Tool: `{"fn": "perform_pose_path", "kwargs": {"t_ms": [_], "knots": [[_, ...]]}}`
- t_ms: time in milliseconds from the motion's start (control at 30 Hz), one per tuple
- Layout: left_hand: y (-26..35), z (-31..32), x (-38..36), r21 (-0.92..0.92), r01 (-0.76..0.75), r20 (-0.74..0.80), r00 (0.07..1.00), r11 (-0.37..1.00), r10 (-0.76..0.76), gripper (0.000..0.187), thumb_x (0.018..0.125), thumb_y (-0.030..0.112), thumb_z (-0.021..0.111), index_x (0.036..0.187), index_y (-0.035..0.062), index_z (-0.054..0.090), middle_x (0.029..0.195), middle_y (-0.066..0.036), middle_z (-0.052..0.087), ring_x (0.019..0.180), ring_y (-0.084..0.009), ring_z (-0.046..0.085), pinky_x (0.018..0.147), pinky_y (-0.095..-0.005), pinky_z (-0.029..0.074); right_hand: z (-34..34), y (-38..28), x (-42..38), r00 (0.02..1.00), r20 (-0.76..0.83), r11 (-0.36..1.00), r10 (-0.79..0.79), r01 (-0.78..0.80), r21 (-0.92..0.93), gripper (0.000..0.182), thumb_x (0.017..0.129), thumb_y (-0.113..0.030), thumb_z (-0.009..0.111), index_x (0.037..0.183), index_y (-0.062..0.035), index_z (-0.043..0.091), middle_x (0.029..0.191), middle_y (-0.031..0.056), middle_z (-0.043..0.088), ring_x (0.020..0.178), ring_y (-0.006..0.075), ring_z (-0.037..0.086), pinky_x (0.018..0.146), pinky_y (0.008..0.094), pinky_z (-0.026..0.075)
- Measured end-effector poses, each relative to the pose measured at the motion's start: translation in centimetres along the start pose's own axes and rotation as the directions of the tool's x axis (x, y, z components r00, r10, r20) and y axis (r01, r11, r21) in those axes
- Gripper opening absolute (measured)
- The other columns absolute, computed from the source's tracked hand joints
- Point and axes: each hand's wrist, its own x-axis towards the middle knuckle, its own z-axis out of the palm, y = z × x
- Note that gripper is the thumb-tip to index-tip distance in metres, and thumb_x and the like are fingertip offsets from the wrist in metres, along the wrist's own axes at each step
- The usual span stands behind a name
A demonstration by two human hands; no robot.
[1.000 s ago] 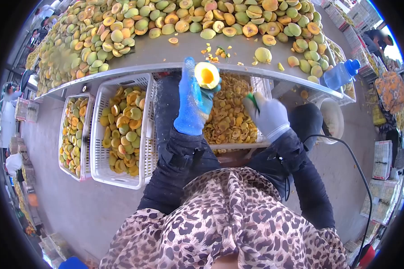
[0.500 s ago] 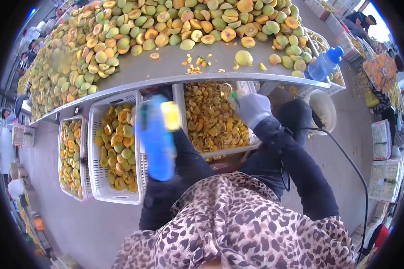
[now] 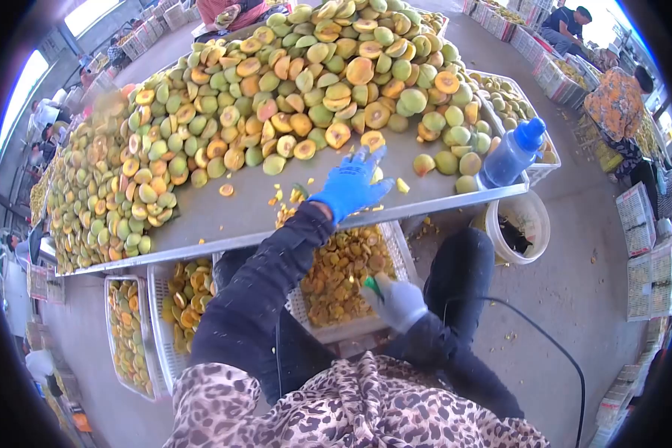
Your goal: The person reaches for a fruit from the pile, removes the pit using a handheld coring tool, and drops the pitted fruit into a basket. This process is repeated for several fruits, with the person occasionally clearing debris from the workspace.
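My left hand (image 3: 355,187), in a blue glove, reaches over the metal table with its fingers spread. Just beyond the palm a pale yellow-green peach (image 3: 379,176) shows in part, and whether the fingers touch it is hard to see. Lower down, my right hand (image 3: 400,302), in a whitish glove, is closed around a green-handled tool (image 3: 373,287); its working end is not clear now. That hand is above the right side of a white crate (image 3: 403,257) of peach scraps. Small peach bits (image 3: 297,196) lie beside my left wrist.
A large heap of halved peaches (image 3: 306,97) covers the back and left of the table (image 3: 201,216). A blue bottle (image 3: 511,153) stands at its right corner, above a white bucket (image 3: 534,224). Peach crates (image 3: 131,328) sit at lower left; a black cable (image 3: 537,336) curves at right. Other people work around.
My left hand has swung from beside my left knee up and forward onto the table, beside the lone peach. My right hand stays over the scrap crate with the tool. The view has tilted up.
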Motion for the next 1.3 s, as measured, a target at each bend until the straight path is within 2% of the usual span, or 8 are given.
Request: {"fn": "perform_pose_path", "kwargs": {"t_ms": [233,300,400,500,533,700,1233,1300], "knots": [[-1.6,2.3,1.6,0.087,0.168,0.202,0.962,0.982,-0.182,0.046,0.078,0.032,0.060,0.117,0.0062,0.056,0.107,-0.017,0.059,0.101,-0.0333,0.056,0.089,-0.0481,0.045,-3.7,1.4,0.9,0.988,-0.122,0.973,-0.095,0.118,0.201,0.021,0.088,-0.029,0.058,0.089,-0.0100,0.051,0.069,0.0140,0.060,0.062,0.0350,0.061,0.055,0.0435,0.048],[-1.7,0.4,-0.2,-0.907,0.395,0.420,0.873,-0.145,-0.250,0.047,0.077,0.026,0.060,0.116,-0.0012,0.056,0.103,-0.015,0.061,0.097,-0.0315,0.059,0.087,-0.0444,0.048,-5.6,1.8,2.3,0.972,-0.217,0.954,-0.094,0.150,0.258,0.021,0.089,-0.026,0.058,0.100,-0.0078,0.055,0.071,0.0177,0.059,0.064,0.0358,0.061,0.055,0.0423,0.048],[2.0,-4.4,-4.7,-0.835,0.200,0.345,0.916,-0.513,-0.203,0.049,0.083,0.021,0.050,0.120,-0.0110,0.049,0.115,-0.022,0.057,0.109,-0.0312,0.056,0.098,-0.0424,0.044,-8.8,-0.7,3.8,0.986,-0.164,0.885,-0.017,0.091,0.457,0.026,0.091,-0.023,0.054,0.109,-0.0042,0.058,0.069,0.0210,0.058,0.065,0.0376,0.061,0.056,0.0400,0.047],[6.4,-7.0,-7.9,-0.995,0.091,0.079,0.966,0.038,-0.245,0.055,0.084,0.029,0.047,0.123,-0.0110,0.046,0.118,-0.024,0.056,0.112,-0.0343,0.053,0.100,-0.0455,0.041,-7.4,-2.7,4.8,0.947,-0.284,0.878,-0.150,0.260,0.403,0.025,0.091,-0.023,0.055,0.103,-0.0022,0.059,0.067,0.0214,0.058,0.063,0.0381,0.061,0.054,0.0399,0.046],[6.6,-6.6,-8.2,-0.890,0.069,0.228,0.923,-0.450,-0.310,0.061,0.087,0.040,0.046,0.124,-0.0085,0.047,0.117,-0.024,0.056,0.113,-0.0368,0.052,0.098,-0.0471,0.042,-6.7,-3.2,4.6,0.901,-0.370,0.884,-0.226,0.349,0.310,0.024,0.092,-0.023,0.055,0.100,-0.0011,0.059,0.066,0.0218,0.058,0.063,0.0383,0.060,0.053,0.0400,0.045],[9.2,-7.7,-11.0,-0.819,-0.092,0.226,0.855,-0.566,-0.467,0.057,0.090,0.047,0.042,0.115,-0.0032,0.054,0.108,-0.021,0.061,0.101,-0.0349,0.058,0.085,-0.0457,0.049,-6.0,-6.6,2.2,0.927,-0.317,0.818,-0.199,0.336,0.467,0.028,0.093,-0.025,0.053,0.087,0.0009,0.058,0.064,0.0238,0.057,0.060,0.0391,0.059,0.051,0.0415,0.042],[10.2,-8.2,-14.5,-0.995,-0.102,-0.084,0.891,-0.017,-0.447,0.045,0.098,0.034,0.039,0.088,-0.0034,0.063,0.078,-0.014,0.065,0.071,-0.0207,0.063,0.068,-0.0308,0.052,-7.4,-8.3,-1.3,0.954,0.214,0.817,-0.209,0.049,0.575,0.047,0.097,-0.036,0.045,0.099,0.0072,0.061,0.070,0.0150,0.062,0.067,0.0210,0.060,0.064,0.0321,0.046],[9.7,-8.3,-14.8,-0.913,-0.054,-0.192,0.931,0.404,-0.310,0.044,0.097,0.032,0.040,0.082,-0.0029,0.063,0.075,-0.013,0.065,0.067,-0.0193,0.063,0.066,-0.0305,0.052,-7.5,-7.7,-1.2,0.942,0.127,0.845,-0.312,0.214,0.490,0.049,0.097,-0.039,0.043,0.088,0.0051,0.063,0.059,0.0071,0.055,0.054,0.0155,0.055,0.052,0.0280,0.044]]}}
